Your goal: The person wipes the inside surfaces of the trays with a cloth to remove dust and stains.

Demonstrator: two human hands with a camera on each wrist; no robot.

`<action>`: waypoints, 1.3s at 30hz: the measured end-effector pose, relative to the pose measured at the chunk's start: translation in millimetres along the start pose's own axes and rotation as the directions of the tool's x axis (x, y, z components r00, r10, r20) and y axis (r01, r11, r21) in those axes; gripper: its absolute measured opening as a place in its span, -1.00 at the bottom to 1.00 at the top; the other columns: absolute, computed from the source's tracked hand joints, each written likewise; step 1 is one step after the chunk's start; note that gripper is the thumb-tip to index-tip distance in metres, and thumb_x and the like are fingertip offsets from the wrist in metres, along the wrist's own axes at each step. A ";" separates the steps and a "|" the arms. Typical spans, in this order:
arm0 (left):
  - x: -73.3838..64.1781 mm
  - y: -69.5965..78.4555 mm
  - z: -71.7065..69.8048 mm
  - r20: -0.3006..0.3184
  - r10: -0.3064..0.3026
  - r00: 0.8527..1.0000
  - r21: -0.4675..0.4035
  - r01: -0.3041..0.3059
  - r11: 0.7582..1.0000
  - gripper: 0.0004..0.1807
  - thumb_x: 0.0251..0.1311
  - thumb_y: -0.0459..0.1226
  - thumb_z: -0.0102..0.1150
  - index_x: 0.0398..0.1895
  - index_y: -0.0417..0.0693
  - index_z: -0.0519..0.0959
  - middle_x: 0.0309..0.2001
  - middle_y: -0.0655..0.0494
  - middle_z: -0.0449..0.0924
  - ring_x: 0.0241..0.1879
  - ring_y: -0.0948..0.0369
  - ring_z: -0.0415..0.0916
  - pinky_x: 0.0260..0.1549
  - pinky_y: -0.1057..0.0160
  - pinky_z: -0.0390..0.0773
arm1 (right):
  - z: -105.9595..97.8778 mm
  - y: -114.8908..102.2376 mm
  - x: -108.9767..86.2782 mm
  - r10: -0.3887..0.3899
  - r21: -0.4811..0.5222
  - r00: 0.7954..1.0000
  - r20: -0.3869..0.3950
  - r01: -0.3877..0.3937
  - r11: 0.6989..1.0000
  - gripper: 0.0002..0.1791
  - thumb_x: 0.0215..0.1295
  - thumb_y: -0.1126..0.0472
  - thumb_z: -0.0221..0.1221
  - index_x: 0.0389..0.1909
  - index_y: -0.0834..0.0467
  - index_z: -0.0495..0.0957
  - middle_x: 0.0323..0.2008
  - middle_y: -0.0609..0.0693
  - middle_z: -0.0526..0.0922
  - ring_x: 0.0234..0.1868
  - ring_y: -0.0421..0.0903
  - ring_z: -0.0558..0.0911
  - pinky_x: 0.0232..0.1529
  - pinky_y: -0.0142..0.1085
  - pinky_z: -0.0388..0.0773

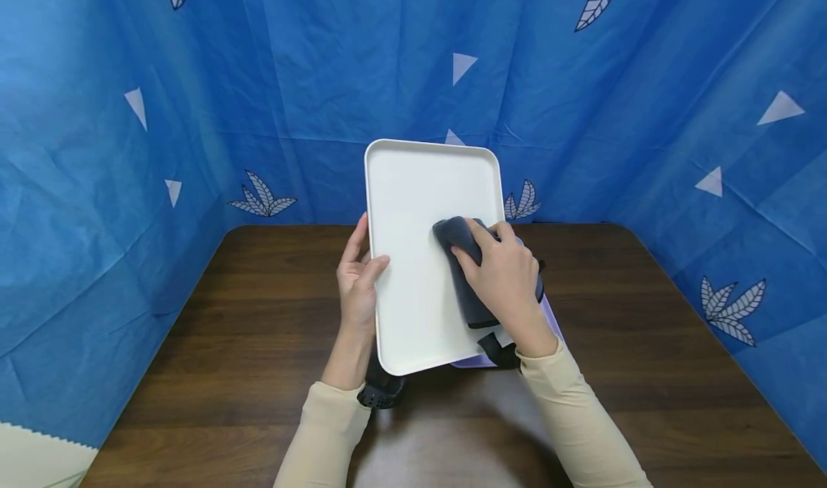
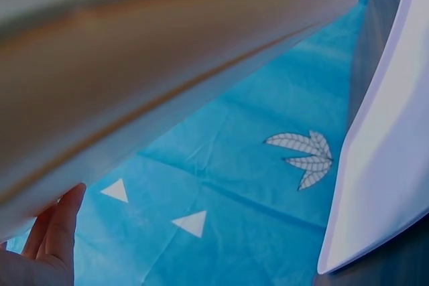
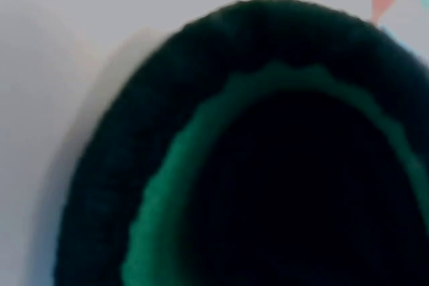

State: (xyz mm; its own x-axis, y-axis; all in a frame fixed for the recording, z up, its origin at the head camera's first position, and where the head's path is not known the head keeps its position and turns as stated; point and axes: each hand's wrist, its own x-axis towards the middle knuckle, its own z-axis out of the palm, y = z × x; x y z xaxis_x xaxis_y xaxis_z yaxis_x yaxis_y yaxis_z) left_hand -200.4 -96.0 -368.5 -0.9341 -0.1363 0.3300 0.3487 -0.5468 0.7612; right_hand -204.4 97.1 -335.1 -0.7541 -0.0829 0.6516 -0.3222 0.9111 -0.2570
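Note:
A white rectangular tray [image 1: 420,186] is held up and tilted above the table, its inner face toward me. My left hand [image 1: 357,287] grips its left rim, thumb over the edge and fingers behind; in the left wrist view those fingers [image 2: 64,226] reach under the tray's underside [image 2: 167,45]. With my right hand [image 1: 507,273] I hold a folded dark grey cloth [image 1: 468,287] against the tray's inner face, right of its middle. The cloth's folded edge [image 3: 120,145] fills much of the right wrist view, dark against the white surface.
Behind and below the raised tray, a light purple tray [image 1: 474,362] lies on the brown wooden table [image 1: 258,316], mostly hidden. The left wrist view shows this purple tray [image 2: 389,145] at its right side. Blue patterned curtains [image 1: 323,79] enclose the table's back and sides.

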 end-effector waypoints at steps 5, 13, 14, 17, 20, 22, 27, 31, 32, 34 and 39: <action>-0.5 3.5 -1.5 0.005 0.021 1.000 -0.027 -0.021 0.999 -0.31 0.22 -0.58 -0.08 0.45 -0.03 0.28 0.11 0.18 0.62 -0.04 0.25 0.66 -0.18 0.30 0.67 | 0.4 11.0 0.5 0.092 0.002 0.996 0.010 -0.092 0.996 -0.47 0.18 0.00 0.36 0.15 0.10 0.60 -0.24 0.22 0.58 -0.58 0.14 0.55 -0.65 -0.05 0.49; -0.7 3.9 -1.0 0.024 0.024 0.999 -0.015 -0.023 1.000 -0.32 0.22 -0.57 -0.07 0.44 -0.05 0.28 0.11 0.18 0.63 -0.02 0.24 0.66 -0.19 0.28 0.68 | 5.1 14.4 -1.6 0.189 0.008 0.981 0.053 -0.190 0.982 -0.47 0.23 -0.03 0.30 0.18 0.10 0.58 -0.16 0.25 0.60 -0.44 0.21 0.62 -0.53 0.06 0.56; -0.9 4.0 -0.7 0.024 0.024 0.999 -0.016 -0.023 1.000 -0.32 0.22 -0.57 -0.07 0.44 -0.05 0.28 0.10 0.18 0.64 -0.02 0.24 0.66 -0.19 0.27 0.68 | 5.6 13.7 -2.1 0.199 0.011 0.978 0.055 -0.200 0.980 -0.47 0.23 -0.04 0.30 0.19 0.10 0.57 -0.16 0.25 0.59 -0.43 0.21 0.62 -0.52 0.06 0.56; -0.9 3.6 -0.5 0.021 0.023 1.000 -0.017 -0.023 1.000 -0.32 0.22 -0.57 -0.07 0.44 -0.05 0.28 0.10 0.18 0.64 -0.02 0.24 0.66 -0.19 0.27 0.68 | 7.2 10.9 -3.1 0.224 0.017 0.973 0.057 -0.225 0.974 -0.46 0.25 -0.04 0.28 0.19 0.12 0.56 -0.16 0.26 0.59 -0.42 0.22 0.63 -0.50 0.08 0.57; -0.6 3.4 -0.4 0.022 0.027 0.999 -0.014 -0.027 1.000 -0.31 0.22 -0.57 -0.07 0.45 -0.05 0.27 0.14 0.16 0.61 0.00 0.24 0.65 -0.17 0.28 0.67 | 8.4 6.6 -3.5 0.228 0.025 0.972 0.049 -0.230 0.973 -0.46 0.25 -0.03 0.28 0.18 0.16 0.56 -0.16 0.27 0.60 -0.41 0.23 0.64 -0.48 0.08 0.59; -0.3 3.4 -0.3 0.018 0.028 0.999 -0.008 -0.028 1.000 -0.31 0.22 -0.56 -0.07 0.46 -0.05 0.26 0.19 0.15 0.58 0.02 0.24 0.64 -0.15 0.28 0.67 | 8.9 2.9 -3.8 0.220 0.031 0.975 0.039 -0.221 0.975 -0.47 0.24 -0.02 0.29 0.17 0.16 0.57 -0.17 0.27 0.60 -0.41 0.22 0.64 -0.48 0.08 0.59; 0.4 3.1 -0.3 0.003 0.020 1.000 -0.010 -0.020 1.000 -0.31 0.23 -0.56 -0.08 0.46 -0.04 0.25 0.23 0.13 0.54 0.04 0.24 0.63 -0.13 0.29 0.66 | 10.4 -8.6 -5.5 0.148 0.037 0.989 0.010 -0.148 0.988 -0.51 0.23 0.00 0.31 0.13 0.15 0.60 -0.26 0.24 0.58 -0.46 0.17 0.60 -0.55 0.01 0.54; 1.1 1.7 0.0 0.002 0.017 1.000 -0.015 -0.017 1.000 -0.31 0.23 -0.56 -0.08 0.46 -0.05 0.26 0.22 0.14 0.55 0.03 0.25 0.63 -0.13 0.30 0.66 | 11.5 -19.0 -6.3 0.084 0.045 0.996 -0.015 -0.083 0.996 -0.53 0.22 0.02 0.33 0.11 0.13 0.61 -0.28 0.23 0.58 -0.55 0.15 0.57 -0.62 -0.04 0.51; 1.3 1.5 0.3 0.003 0.018 1.000 -0.016 -0.018 1.000 -0.31 0.22 -0.57 -0.08 0.46 -0.06 0.26 0.21 0.14 0.55 0.03 0.25 0.63 -0.13 0.30 0.66 | 11.6 -21.7 -6.2 0.072 0.047 0.997 -0.020 -0.071 0.996 -0.53 0.21 0.02 0.33 0.11 0.13 0.62 -0.27 0.23 0.58 -0.56 0.15 0.57 -0.64 -0.04 0.51; 1.1 1.2 0.8 0.004 0.016 1.000 -0.023 -0.016 1.000 -0.31 0.21 -0.57 -0.07 0.46 -0.06 0.26 0.19 0.15 0.57 0.02 0.25 0.63 -0.14 0.30 0.66 | 11.5 -26.9 -5.9 0.052 0.045 0.998 -0.022 -0.051 0.998 -0.52 0.20 0.02 0.34 0.10 0.13 0.62 -0.27 0.23 0.58 -0.58 0.15 0.57 -0.65 -0.05 0.51; 1.0 0.5 1.4 0.002 0.008 1.000 -0.041 -0.008 0.999 -0.29 0.19 -0.57 -0.07 0.46 -0.07 0.24 0.15 0.18 0.59 0.02 0.26 0.63 -0.13 0.31 0.66 | 9.8 -40.9 -4.3 -0.011 0.033 1.000 -0.012 0.012 0.999 -0.50 0.17 0.02 0.37 0.10 0.14 0.62 -0.28 0.23 0.58 -0.57 0.13 0.59 -0.62 -0.06 0.55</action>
State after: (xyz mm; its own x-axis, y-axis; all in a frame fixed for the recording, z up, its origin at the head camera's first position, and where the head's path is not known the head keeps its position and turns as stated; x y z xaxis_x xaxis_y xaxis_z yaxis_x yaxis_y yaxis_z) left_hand -201.1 -95.3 -367.1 -0.9310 -0.1390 0.3375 0.3528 -0.5793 0.7348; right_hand -193.6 56.1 -334.5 -0.7434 -0.0881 0.6630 -0.3498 0.8961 -0.2732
